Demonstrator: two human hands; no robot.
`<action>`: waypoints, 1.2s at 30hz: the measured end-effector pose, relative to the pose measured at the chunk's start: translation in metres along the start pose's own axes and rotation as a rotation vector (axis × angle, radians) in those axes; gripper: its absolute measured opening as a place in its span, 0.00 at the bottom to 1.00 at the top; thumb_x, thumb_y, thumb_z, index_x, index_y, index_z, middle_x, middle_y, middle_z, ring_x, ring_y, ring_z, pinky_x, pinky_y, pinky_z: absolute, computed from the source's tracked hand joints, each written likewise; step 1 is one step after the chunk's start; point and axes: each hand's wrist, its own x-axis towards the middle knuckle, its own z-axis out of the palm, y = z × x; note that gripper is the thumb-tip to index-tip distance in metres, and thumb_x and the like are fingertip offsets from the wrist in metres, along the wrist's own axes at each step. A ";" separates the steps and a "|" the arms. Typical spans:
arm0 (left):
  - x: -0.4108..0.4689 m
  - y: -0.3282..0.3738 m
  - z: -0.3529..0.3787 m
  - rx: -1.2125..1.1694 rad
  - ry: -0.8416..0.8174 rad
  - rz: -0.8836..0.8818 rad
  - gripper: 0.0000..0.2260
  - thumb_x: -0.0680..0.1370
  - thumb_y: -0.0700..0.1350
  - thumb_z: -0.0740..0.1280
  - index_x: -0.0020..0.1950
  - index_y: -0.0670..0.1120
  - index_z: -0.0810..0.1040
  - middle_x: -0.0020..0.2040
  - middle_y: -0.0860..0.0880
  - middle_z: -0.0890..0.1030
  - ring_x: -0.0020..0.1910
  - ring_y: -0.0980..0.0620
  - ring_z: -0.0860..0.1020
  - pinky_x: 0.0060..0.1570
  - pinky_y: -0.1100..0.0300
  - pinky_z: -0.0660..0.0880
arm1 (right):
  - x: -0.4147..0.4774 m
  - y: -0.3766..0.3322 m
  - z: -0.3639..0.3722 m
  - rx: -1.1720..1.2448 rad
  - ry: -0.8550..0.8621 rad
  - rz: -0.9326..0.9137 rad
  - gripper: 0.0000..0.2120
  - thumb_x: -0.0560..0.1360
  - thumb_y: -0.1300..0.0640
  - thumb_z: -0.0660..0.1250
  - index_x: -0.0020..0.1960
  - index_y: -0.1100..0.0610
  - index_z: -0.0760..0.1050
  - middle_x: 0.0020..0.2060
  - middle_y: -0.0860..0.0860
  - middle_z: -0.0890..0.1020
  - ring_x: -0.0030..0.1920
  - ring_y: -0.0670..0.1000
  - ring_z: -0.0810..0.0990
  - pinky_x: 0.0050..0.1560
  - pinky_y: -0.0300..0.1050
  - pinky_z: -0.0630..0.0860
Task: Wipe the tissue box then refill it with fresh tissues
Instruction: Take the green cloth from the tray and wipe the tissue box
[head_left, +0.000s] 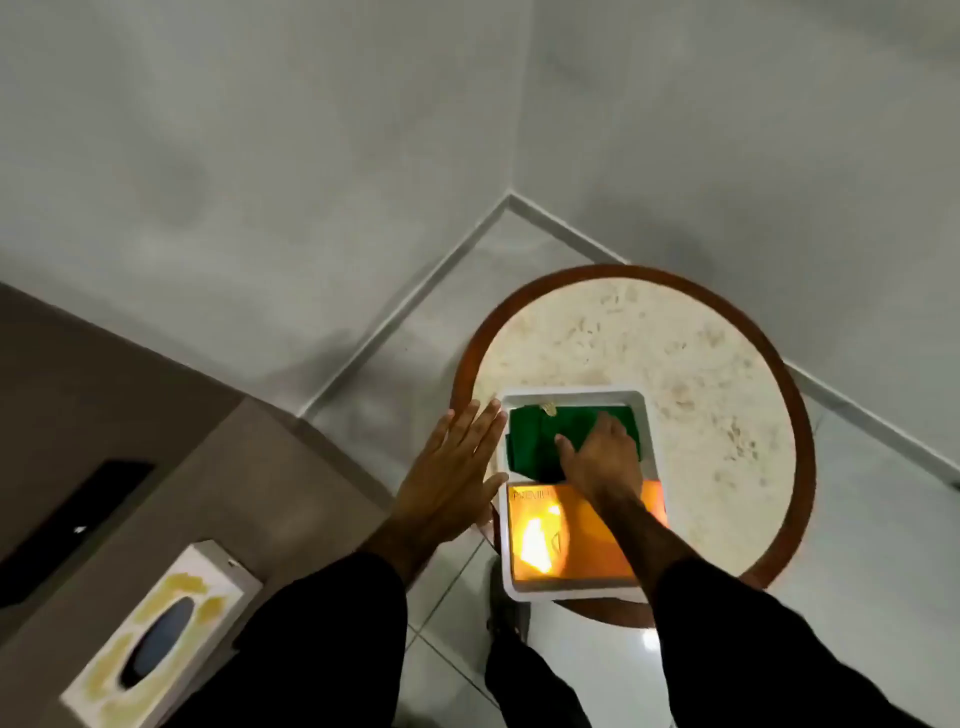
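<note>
A green cloth is pressed by the right hand, fingers flat, inside a white tray on a round table; the left hand is held spread beside it; the tissue box is left well apart on a brown counter.

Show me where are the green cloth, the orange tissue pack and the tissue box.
green cloth (535, 441): head view, its left half.
orange tissue pack (587, 545): head view, middle of its top face.
tissue box (171, 623): head view, near its oval opening.
</note>
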 end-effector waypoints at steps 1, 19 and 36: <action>0.010 -0.001 0.013 -0.001 -0.049 0.009 0.33 0.82 0.61 0.50 0.81 0.46 0.48 0.81 0.46 0.49 0.80 0.47 0.46 0.75 0.49 0.41 | 0.015 0.002 0.007 -0.017 -0.019 0.051 0.37 0.76 0.41 0.68 0.72 0.67 0.64 0.68 0.63 0.74 0.68 0.63 0.73 0.69 0.55 0.70; 0.021 -0.004 0.058 -0.048 -0.295 0.013 0.32 0.83 0.60 0.45 0.80 0.47 0.37 0.81 0.47 0.36 0.79 0.46 0.37 0.78 0.45 0.45 | 0.057 0.029 0.023 0.007 -0.020 0.115 0.24 0.75 0.52 0.71 0.67 0.60 0.71 0.62 0.59 0.77 0.61 0.60 0.78 0.59 0.54 0.77; 0.023 -0.005 0.061 -0.013 -0.271 -0.012 0.33 0.82 0.63 0.44 0.80 0.48 0.36 0.80 0.48 0.36 0.79 0.47 0.36 0.77 0.45 0.40 | 0.039 -0.001 0.059 -0.086 -0.078 0.187 0.60 0.65 0.33 0.75 0.81 0.61 0.46 0.79 0.66 0.53 0.78 0.67 0.56 0.76 0.63 0.60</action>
